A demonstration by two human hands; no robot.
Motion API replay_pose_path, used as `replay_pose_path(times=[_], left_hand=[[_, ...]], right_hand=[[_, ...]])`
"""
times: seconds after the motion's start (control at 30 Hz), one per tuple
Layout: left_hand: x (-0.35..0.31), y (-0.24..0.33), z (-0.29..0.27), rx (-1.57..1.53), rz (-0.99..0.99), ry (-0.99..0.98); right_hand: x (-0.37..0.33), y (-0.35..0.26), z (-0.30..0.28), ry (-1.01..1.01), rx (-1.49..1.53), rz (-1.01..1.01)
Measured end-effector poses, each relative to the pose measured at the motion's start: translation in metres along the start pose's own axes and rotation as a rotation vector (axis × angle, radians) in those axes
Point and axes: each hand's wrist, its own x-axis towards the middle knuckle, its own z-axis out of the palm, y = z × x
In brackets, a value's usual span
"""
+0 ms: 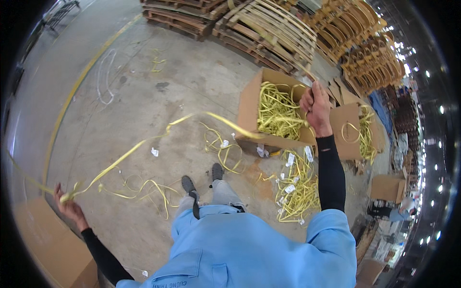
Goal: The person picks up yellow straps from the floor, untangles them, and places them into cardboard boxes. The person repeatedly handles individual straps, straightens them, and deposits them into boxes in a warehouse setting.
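A long yellow strap (126, 154) stretches loosely through the air, from my left hand up and across to the front of an open cardboard box. My left hand (72, 210), at the far left, is closed on this strap beside a knotted clump in it; a tail runs on past the fingers. My right hand (317, 108) is raised over the right side of the cardboard box (247, 103), closed on a thin yellowish strap whose end sticks up above the fist. Whether both hands hold one strap cannot be made out. Tangled yellow straps (278, 113) fill the box.
Another cardboard box (345, 129) with straps stands at the right; a larger carton (53, 245) is beside my left arm. A strap heap with white labels (297, 187) and loose straps (153, 189) lie on the floor. Wooden pallets (269, 33) are stacked ahead. A person (401, 211) is far right.
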Motion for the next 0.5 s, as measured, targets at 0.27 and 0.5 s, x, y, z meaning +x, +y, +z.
replay_pose_path(times=[0.27, 0.5], left_hand=[[0.031, 0.126, 0.107, -0.160, -0.095, 0.092], [0.017, 0.227, 0.174, -0.553, 0.002, -0.127]], right_hand=[[-0.023, 0.043, 0.086, -0.220, -0.501, 0.117], [-0.077, 0.068, 0.217, -0.583, -0.634, 0.014]])
